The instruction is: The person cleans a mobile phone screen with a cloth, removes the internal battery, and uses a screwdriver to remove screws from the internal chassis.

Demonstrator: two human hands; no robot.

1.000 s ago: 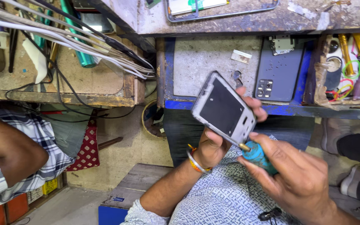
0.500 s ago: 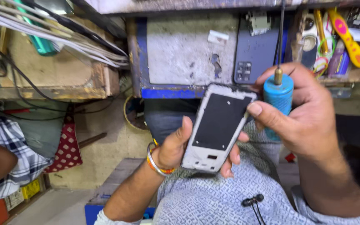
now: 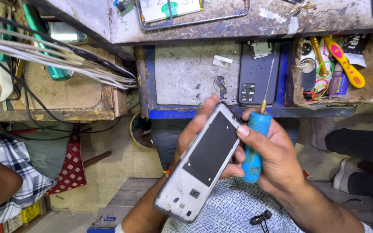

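Both hands meet over the lap: the left hand [image 3: 195, 129] is clamped round a phone frame [image 3: 203, 162], mostly hidden behind it with only fingertips and thumb showing past its edges. The right hand [image 3: 270, 151] grips a blue screwdriver [image 3: 253, 144], its thumb pressing the frame's edge; its thin shaft points up and is hard to follow against the surface [image 3: 186, 73]. One frame, one screwdriver. On the surface lies one dark back cover [image 3: 255, 80]; a second phone [image 3: 173, 11] is cut off at the top. A tray [image 3: 368, 92] of tools is too cluttered to count. Someone's checked sleeve [image 3: 9, 172] pokes in at left.
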